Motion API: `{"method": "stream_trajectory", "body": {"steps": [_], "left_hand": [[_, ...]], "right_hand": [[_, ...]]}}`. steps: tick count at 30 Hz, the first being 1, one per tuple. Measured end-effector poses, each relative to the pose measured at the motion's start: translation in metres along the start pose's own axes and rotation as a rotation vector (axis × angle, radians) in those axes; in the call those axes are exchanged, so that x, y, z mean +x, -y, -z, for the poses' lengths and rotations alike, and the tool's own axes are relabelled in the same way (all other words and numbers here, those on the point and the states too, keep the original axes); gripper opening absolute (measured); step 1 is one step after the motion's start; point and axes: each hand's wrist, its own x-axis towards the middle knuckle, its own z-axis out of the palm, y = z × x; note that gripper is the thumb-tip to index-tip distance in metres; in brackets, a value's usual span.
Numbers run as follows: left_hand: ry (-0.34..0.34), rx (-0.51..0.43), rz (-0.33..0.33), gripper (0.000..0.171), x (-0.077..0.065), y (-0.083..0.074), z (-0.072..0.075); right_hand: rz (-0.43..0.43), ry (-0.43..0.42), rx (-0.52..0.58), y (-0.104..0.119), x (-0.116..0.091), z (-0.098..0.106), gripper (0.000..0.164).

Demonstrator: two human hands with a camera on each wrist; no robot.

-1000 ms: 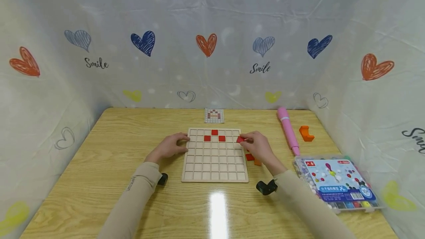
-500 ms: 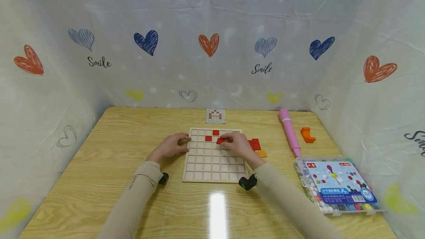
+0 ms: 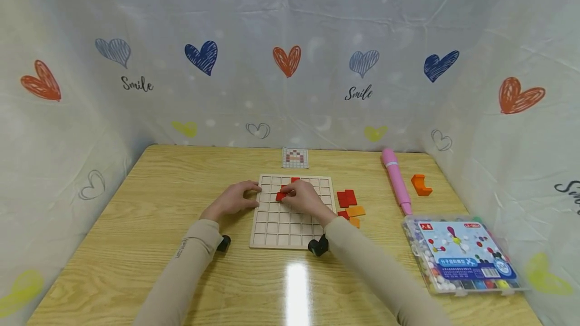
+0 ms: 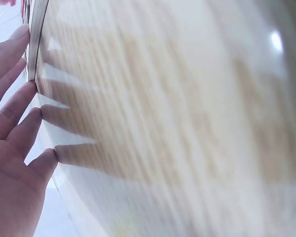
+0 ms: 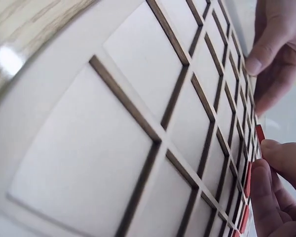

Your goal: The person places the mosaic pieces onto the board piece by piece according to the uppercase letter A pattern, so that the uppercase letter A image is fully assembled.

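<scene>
A wooden grid board (image 3: 277,228) lies flat on the table. My left hand (image 3: 232,199) rests at its left edge, fingers spread and loosely bent; in the left wrist view, the fingertips (image 4: 28,88) are against the board's side edge (image 4: 37,34). My right hand (image 3: 307,199) reaches over the board and pinches a red square tile (image 3: 280,196) between thumb and fingertips. That tile (image 5: 260,133) stands tilted above the grid in the right wrist view. A red tile (image 3: 295,179) sits in the top row; others are partly hidden by the right hand.
Several loose red tiles (image 3: 347,198) and orange tiles (image 3: 355,211) lie right of the board. Behind it is a small pattern card (image 3: 295,158). Farther right are a pink tube (image 3: 396,177), an orange bracket (image 3: 421,185) and a clear box of coloured parts (image 3: 466,255).
My right hand has brought the red tile from the board's right edge leftward across the grid to the left-centre, one row lower. My left hand has stayed at the left edge.
</scene>
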Motion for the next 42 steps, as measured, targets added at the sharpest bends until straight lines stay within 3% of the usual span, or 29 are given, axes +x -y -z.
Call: {"method": "stream_trajectory", "body": {"steps": [17,42], "left_hand": [[-0.002,0.005,-0.005,0.043,0.0,0.0,0.0],[-0.004,-0.022,0.002,0.043,0.001,-0.001,0.0]], "right_hand": [[0.089,-0.004,-0.056,0.005,0.013,-0.016,0.023],[0.07,-0.023,-0.086,0.006,0.015,-0.02,0.022]]}}
